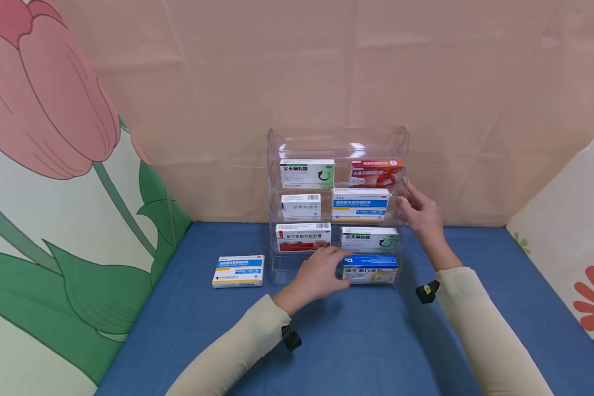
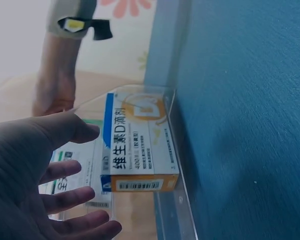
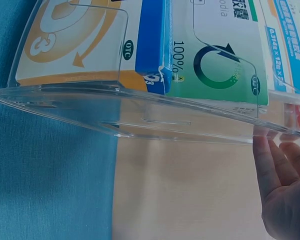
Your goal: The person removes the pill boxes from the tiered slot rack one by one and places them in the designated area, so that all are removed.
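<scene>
My left hand lies low on the blue desk, fingers straight and spread, gripping nothing. Their tips are at the left end of the blue and orange box, which sits in the bottom tier of the clear acrylic rack, just beyond my fingertips; from the wrist view I cannot be sure whether they actually touch the box or stop just short. Well off to the left of that hand, a flat white, blue and yellow box lies alone on the desk.

My right hand is further out and higher, against the rack's right side wall, fingers straight and relaxed, resting along the clear panel without closing round it.

Beyond my left fingers, one tier up, stand a red and white box and a green and white box. Above those are a small white box and a blue-banded one, level with my right fingers. On the top tier, furthest away, sit another green box and an orange one.
</scene>
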A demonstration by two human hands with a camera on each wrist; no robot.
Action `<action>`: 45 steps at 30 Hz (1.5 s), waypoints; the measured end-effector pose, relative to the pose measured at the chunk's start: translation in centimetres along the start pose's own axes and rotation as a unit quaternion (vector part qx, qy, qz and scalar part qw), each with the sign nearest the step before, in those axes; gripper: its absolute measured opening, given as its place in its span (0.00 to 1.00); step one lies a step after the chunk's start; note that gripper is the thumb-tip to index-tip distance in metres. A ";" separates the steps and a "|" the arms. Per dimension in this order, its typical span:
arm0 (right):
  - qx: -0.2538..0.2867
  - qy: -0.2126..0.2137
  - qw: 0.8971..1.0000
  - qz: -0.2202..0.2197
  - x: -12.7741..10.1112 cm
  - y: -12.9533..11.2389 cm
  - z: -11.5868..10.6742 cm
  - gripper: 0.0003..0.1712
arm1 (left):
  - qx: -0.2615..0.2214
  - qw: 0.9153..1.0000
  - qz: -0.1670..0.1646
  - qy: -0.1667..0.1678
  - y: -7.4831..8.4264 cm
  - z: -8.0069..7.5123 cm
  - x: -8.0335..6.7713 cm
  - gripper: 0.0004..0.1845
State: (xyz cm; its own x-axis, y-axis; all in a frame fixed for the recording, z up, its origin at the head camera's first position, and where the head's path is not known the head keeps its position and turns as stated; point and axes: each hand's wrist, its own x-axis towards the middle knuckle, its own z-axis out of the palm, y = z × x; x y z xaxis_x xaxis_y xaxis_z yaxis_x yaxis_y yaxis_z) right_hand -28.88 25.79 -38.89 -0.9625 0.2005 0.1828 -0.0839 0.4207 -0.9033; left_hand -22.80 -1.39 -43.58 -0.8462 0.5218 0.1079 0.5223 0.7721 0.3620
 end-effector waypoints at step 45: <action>0.019 -0.003 1.000 0.002 -0.2 -0.1 0.2 0.32 | 0.081 0.994 0.031 0.062 2.0 0.2 0.6 0.23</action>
State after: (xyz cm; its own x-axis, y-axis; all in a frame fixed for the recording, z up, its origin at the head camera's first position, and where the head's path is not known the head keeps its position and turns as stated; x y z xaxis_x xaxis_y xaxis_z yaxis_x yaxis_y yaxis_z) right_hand -28.72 25.53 -38.88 -0.9644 0.1963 0.1772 -0.0902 0.3857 -0.9182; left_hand -22.24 0.52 -43.00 -0.8127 0.5296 0.2432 0.5760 0.7932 0.1975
